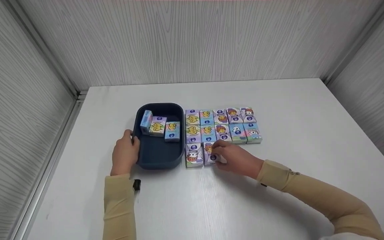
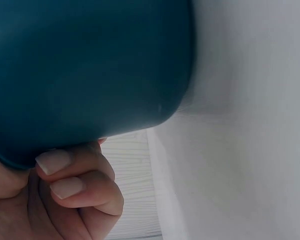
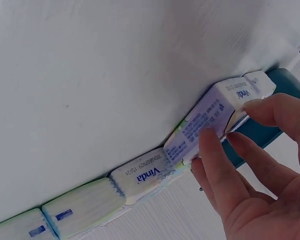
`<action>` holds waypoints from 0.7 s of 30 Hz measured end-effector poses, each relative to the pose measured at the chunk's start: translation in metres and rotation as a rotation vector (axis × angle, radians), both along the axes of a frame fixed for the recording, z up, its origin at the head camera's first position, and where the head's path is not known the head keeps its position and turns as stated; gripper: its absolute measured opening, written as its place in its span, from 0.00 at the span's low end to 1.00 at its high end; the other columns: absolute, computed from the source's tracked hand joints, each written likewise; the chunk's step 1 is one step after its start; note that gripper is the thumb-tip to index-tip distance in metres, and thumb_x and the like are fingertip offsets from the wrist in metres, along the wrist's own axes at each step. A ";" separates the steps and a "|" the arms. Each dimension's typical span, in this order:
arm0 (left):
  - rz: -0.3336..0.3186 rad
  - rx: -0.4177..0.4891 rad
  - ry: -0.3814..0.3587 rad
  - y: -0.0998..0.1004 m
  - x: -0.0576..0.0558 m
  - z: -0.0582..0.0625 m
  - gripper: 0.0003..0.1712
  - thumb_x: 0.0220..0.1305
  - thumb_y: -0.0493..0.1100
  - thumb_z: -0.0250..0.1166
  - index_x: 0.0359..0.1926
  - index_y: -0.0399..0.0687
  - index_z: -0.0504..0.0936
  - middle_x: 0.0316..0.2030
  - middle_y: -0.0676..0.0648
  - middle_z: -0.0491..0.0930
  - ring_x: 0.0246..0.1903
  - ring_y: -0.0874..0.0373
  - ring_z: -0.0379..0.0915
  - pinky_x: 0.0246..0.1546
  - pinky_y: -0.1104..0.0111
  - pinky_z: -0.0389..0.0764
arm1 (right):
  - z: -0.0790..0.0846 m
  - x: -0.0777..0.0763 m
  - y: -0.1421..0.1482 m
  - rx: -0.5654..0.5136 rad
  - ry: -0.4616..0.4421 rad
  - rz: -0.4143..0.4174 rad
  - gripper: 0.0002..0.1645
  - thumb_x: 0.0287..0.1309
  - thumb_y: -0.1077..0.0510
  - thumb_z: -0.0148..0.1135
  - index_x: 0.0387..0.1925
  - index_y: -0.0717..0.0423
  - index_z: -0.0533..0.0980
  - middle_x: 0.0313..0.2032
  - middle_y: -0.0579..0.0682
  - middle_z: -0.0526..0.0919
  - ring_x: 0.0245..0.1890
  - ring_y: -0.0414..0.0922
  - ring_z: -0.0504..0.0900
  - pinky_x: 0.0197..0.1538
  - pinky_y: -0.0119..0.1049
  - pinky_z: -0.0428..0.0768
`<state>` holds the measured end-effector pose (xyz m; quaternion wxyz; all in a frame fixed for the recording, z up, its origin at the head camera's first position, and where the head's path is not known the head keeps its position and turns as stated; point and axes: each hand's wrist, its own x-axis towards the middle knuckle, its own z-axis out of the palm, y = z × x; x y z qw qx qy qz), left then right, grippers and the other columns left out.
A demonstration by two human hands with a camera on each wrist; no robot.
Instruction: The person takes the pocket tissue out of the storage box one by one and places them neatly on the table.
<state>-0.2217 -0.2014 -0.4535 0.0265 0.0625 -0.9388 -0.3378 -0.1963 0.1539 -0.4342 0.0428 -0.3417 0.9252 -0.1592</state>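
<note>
My left hand [image 1: 125, 153] grips the left rim of a dark blue plastic bin [image 1: 160, 160], its fingers curled against the outer wall [image 2: 95, 75] in the left wrist view. Inside lie three small tissue packs with cartoon prints, one of them, a blue pack [image 1: 146, 122], standing on edge at the left wall. Right of the bin, my right hand [image 1: 233, 158] holds a purple tissue pack [image 3: 202, 122] at the end of the front row, thumb at its near end and fingers at its side and top. Beside it on the left lies a white-and-purple pack [image 1: 194, 156].
Two longer rows of tissue packs [image 1: 208, 132] lie behind the held pack, close against the bin's right side. They stand on a white table [image 1: 305, 133]. Pale wood-grain panels [image 1: 192, 40] enclose the back and both sides.
</note>
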 end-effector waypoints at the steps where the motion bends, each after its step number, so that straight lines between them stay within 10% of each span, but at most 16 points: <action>1: 0.001 0.002 -0.003 -0.001 0.001 -0.001 0.23 0.73 0.44 0.46 0.62 0.35 0.65 0.43 0.32 0.79 0.32 0.46 0.73 0.35 0.55 0.72 | 0.002 -0.001 -0.001 -0.009 0.002 0.000 0.15 0.55 0.57 0.67 0.46 0.52 0.81 0.49 0.45 0.76 0.46 0.39 0.75 0.50 0.32 0.75; 9: 0.007 -0.003 0.001 -0.004 0.002 -0.002 0.22 0.73 0.44 0.46 0.61 0.35 0.66 0.42 0.33 0.79 0.31 0.47 0.72 0.34 0.56 0.72 | 0.028 -0.021 -0.023 -0.114 0.008 0.033 0.15 0.60 0.55 0.62 0.48 0.54 0.79 0.49 0.44 0.75 0.50 0.42 0.75 0.53 0.34 0.72; 21: 0.006 -0.014 0.014 0.000 0.000 0.001 0.20 0.72 0.44 0.47 0.58 0.36 0.67 0.37 0.35 0.79 0.30 0.47 0.73 0.34 0.55 0.72 | 0.038 -0.071 -0.094 0.037 -0.058 0.203 0.30 0.61 0.49 0.61 0.61 0.60 0.71 0.57 0.53 0.72 0.53 0.46 0.74 0.56 0.38 0.71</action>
